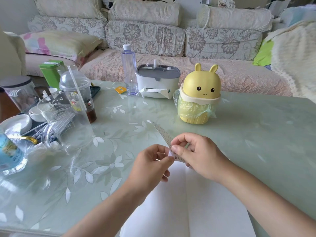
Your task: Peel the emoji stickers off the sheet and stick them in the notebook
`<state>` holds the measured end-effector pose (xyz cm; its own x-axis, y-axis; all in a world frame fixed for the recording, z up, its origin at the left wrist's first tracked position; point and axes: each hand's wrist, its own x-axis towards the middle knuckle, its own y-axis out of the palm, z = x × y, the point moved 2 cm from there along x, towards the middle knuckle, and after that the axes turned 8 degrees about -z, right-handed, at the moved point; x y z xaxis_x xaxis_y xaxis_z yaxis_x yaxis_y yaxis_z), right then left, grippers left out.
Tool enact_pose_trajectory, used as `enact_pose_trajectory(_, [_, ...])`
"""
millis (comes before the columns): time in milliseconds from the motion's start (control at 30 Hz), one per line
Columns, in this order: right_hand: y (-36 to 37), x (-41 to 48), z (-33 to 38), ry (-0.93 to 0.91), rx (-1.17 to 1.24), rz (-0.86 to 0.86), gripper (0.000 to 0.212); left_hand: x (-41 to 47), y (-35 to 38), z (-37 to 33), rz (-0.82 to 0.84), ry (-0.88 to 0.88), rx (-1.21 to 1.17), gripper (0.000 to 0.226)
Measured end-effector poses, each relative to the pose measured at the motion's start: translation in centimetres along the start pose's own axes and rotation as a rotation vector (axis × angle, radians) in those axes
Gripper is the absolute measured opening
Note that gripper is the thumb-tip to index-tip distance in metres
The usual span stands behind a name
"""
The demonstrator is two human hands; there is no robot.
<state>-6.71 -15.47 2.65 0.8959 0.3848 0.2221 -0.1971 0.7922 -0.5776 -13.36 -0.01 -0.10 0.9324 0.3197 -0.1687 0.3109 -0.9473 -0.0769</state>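
peeling step: sheet held over the notebook

you have the sheet (pixel 161 132) up in the air, a narrow strip that slants from your hands away toward the bin (pixel 199 96), its far end free above the table (pixel 256 125). your right hand (pixel 200 154) pinches the near end between thumb and forefinger, the other fingers curled behind it. your left hand (pixel 150 165) meets it at the same near end, thumb and fingertips pressed together on the strip's edge. whether they have a sticker's corner or only the backing is too small to tell.

the notebook (pixel 188 202) lies open and flat on the table right under both hands, its white pages showing no sticker that can be made out.

by the look of it you are at the peel itself, near the start of the job: a sticker is being worked loose, none is clearly free yet.

the next move likely calls for a firm hold from the right hand so the strip does not flap, while the left lifts one corner with a nail and draws it off slowly and low along the backing. then bring it down onto a bare part of the page and press it flat.

the jug (pixel 65 120) stands well off to your left, out of the way.
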Motion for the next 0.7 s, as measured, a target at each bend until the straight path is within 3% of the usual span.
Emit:
enact_pose_trajectory(267, [-0.56, -0.35, 0.35, -0.032, -0.061, -0.021, 0.014, -0.04, 0.15, -0.27, -0.006, 0.034, 0.002, 0.002])
enact_pose_trajectory(433, [-0.72, -0.02, 0.18, -0.025, -0.118, 0.056, 0.011, -0.09, 0.08, -0.43, -0.04, 0.135, 0.149, 0.005])
enact_pose_trajectory(533, [-0.74, 0.08, 0.37, -0.228, -0.35, 0.022, 0.005, -0.09, 0.13, -0.32, -0.046, 0.189, 0.224, 0.007])
enact_pose_trajectory(700, [-0.34, -0.09, 0.37, -0.536, -0.46, -0.07, 0.014, 0.02, 0.2, -0.16, -0.04, 0.137, 0.187, 0.006])
